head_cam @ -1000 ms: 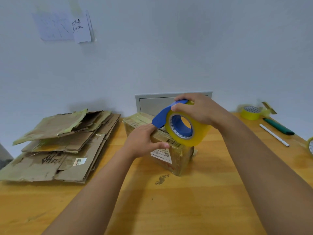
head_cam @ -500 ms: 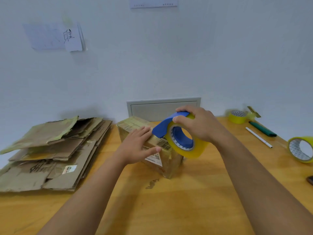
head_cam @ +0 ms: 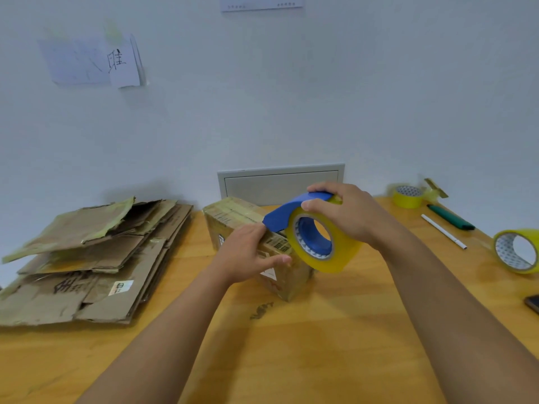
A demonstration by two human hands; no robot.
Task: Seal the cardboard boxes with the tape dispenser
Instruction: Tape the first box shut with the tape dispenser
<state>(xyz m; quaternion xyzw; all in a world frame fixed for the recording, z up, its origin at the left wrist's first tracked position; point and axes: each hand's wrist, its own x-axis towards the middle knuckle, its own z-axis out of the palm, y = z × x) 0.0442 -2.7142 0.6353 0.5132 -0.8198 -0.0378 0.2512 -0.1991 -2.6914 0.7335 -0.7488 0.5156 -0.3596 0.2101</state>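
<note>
A small closed cardboard box (head_cam: 233,217) with old tape and a barcode label stands in the middle of the wooden table (head_cam: 320,345). My left hand (head_cam: 248,255) lies flat on its top near the front edge, thumb out along the side. My right hand (head_cam: 347,214) grips a blue tape dispenser (head_cam: 318,237) loaded with a yellow roll, held just above the box's near right corner. The dispenser's blue nose touches or nearly touches the box beside my left fingers. The front of the box is partly hidden behind the roll.
A stack of flattened cardboard boxes (head_cam: 96,258) lies at the left. At the right are two spare yellow tape rolls (head_cam: 408,196) (head_cam: 517,252), a green marker (head_cam: 450,217), a white pen (head_cam: 443,231) and a dark phone's corner (head_cam: 532,303). A grey wall panel (head_cam: 280,182) is behind the box.
The camera tilted up slightly, so everything sits lower in view. Both hands keep their hold; the dispenser dropped a little closer to the box's near corner.
</note>
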